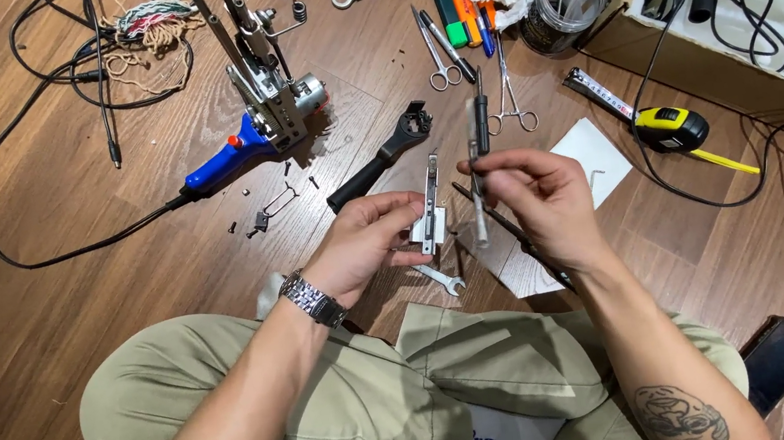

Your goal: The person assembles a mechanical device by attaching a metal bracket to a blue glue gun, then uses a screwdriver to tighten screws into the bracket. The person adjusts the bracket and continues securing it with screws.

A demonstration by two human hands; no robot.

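Sitting cross-legged on a wooden floor, I hold my hands above my lap. My left hand (365, 244), with a metal watch on its wrist, grips a small metal bracket part (429, 210) with a long thin strip sticking up. My right hand (535, 196) pinches a slim screwdriver (475, 143) with a black handle, its shaft pointing down beside the bracket. A small open-ended spanner (442, 279) lies on the floor just below my left hand.
A dismantled blue-handled power tool (261, 106) with black cable lies ahead left. Nearby are a black-handled wrench (382, 156), scissors (438, 53), forceps (507, 94), markers, a jar (566, 5), a yellow tape measure (670, 125), white paper and a cardboard box (694, 59) of tools.
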